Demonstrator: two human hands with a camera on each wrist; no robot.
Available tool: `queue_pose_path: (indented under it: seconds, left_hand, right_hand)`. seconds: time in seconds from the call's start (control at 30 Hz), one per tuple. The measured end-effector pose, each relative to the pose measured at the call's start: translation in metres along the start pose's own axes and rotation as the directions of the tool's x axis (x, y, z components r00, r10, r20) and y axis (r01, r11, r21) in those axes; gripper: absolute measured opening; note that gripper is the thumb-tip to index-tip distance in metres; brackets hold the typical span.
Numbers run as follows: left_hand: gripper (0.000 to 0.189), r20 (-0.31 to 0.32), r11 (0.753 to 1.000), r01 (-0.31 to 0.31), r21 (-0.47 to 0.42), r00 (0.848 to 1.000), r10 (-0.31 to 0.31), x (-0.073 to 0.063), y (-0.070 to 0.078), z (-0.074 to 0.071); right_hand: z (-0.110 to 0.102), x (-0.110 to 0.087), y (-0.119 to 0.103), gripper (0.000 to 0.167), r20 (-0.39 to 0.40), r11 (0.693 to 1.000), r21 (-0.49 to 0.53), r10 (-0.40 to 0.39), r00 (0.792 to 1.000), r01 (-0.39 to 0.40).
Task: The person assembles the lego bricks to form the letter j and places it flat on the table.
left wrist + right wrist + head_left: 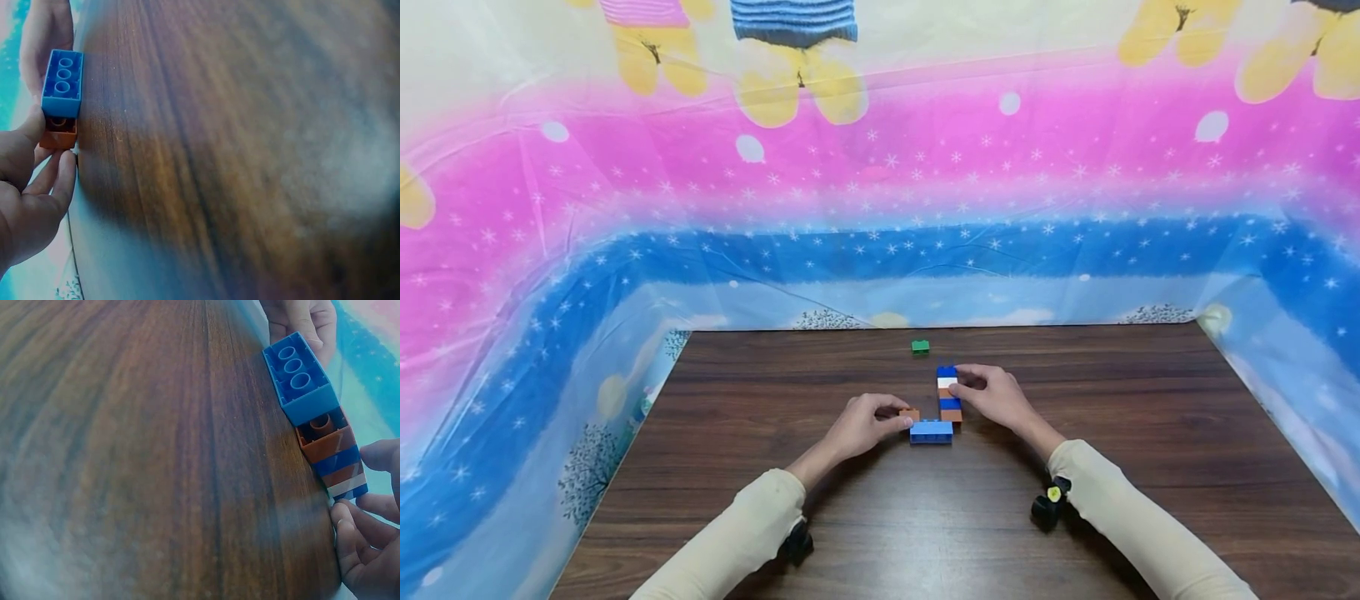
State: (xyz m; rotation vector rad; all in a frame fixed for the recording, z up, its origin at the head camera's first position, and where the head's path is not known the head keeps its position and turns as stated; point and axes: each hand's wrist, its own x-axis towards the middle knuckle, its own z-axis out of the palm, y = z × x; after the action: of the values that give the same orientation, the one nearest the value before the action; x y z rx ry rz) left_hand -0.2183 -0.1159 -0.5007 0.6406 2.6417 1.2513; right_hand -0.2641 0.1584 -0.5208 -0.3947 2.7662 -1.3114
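Note:
A light blue brick (931,432) lies on its side, its hollow underside and tubes facing me in both wrist views. My left hand (867,425) pinches a small orange brick (59,136) at the blue brick's left end. Joined at its right end is a row of orange, dark blue and white bricks (949,383), running away from me along the table. My right hand (996,398) holds that row near its far end, thumb on the near side and fingers around the dark blue end brick (360,490).
A small green brick (921,347) stands apart near the back of the brown wooden table (760,367). Behind the table and along its sides hangs a pink and blue printed cloth (880,167). Each sleeved wrist carries a small black camera (1047,510).

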Motion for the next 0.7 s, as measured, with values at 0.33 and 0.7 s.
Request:
queue_pose_path:
  seconds: [0.33,0.7]
  left_hand:
    - [0.04,0.032,1.0,0.015,-0.019,0.999,-0.014,0.001,0.001,-0.002]
    - [0.047,0.058,1.0,0.025,-0.008,0.998,-0.024,0.002,0.002,0.002]
  right_hand:
    - [-0.004,0.001,-0.001,0.051,-0.009,1.0,0.01,-0.013,1.0,0.013]
    - [-0.024,0.008,0.0,0.048,-0.023,0.999,-0.02,-0.033,0.999,0.032]
